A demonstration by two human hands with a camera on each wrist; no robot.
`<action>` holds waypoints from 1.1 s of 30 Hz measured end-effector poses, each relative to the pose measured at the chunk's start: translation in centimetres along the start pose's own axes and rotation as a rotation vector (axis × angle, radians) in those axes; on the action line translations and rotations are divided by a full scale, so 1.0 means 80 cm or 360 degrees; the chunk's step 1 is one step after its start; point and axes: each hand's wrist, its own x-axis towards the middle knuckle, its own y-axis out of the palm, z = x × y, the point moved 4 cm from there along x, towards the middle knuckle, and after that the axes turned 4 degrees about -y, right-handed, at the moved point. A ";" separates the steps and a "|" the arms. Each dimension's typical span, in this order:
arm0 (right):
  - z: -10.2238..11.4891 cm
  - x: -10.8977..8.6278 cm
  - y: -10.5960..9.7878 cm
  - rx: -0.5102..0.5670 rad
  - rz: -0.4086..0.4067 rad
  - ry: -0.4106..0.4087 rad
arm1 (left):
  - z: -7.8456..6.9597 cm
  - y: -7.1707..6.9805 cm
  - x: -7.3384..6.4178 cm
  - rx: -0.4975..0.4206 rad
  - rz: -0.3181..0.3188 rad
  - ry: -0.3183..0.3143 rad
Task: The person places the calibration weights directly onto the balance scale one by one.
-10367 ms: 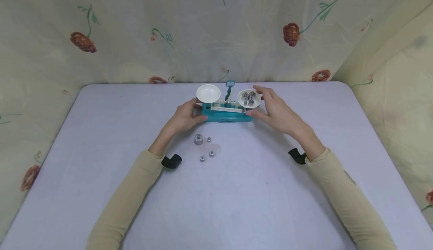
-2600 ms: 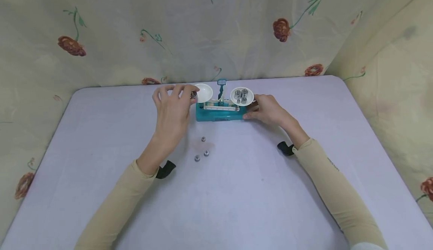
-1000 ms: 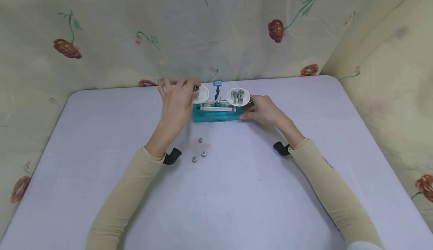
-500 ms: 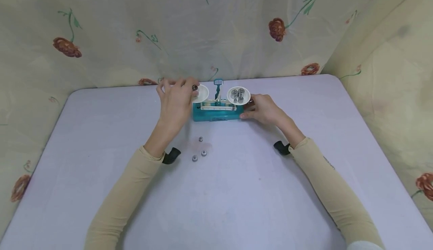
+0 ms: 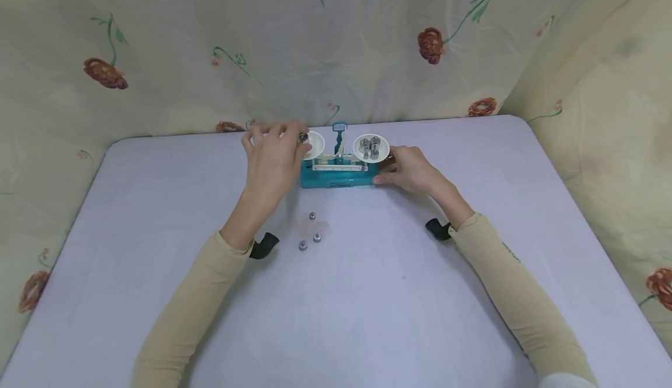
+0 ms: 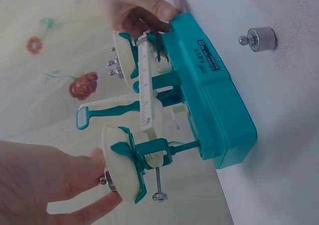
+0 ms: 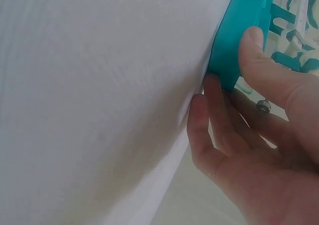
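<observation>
A teal balance scale (image 5: 339, 179) with two white pans stands at the back of the table. My left hand (image 5: 271, 163) is at its left pan (image 5: 317, 144), thumb and fingers around a large metal weight (image 6: 111, 181). In the left wrist view, the weight's knob shows above the pan's rim between thumb and fingertip; its lower part is hidden by the pan. My right hand (image 5: 412, 169) grips the right end of the scale's base, the thumb on the teal side in the right wrist view. Several metal weights (image 5: 375, 143) stand together in the right pan (image 5: 359, 153).
Three small knobbed weights, one at the back (image 5: 312, 216) and two nearer (image 5: 317, 237), (image 5: 303, 245), stand on the white-covered table (image 5: 367, 306) in front of the scale. A flowered curtain (image 5: 336, 44) hangs just behind the table's far edge.
Since the oldest frame, my left hand has brought the large weight from the table to the left pan. My right hand has gone from the right pan to the base. The last second shows little movement.
</observation>
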 end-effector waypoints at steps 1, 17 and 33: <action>0.000 0.000 0.000 -0.0002 0.0003 -0.0003 | 0.000 -0.001 -0.001 0.0000 0.0001 0.0001; -0.001 0.000 -0.001 -0.0011 0.0009 -0.0006 | -0.007 -0.011 -0.014 0.0023 -0.0017 0.0081; -0.001 0.001 0.001 -0.0032 -0.0001 0.0017 | -0.019 -0.027 -0.047 0.0036 0.0032 0.0175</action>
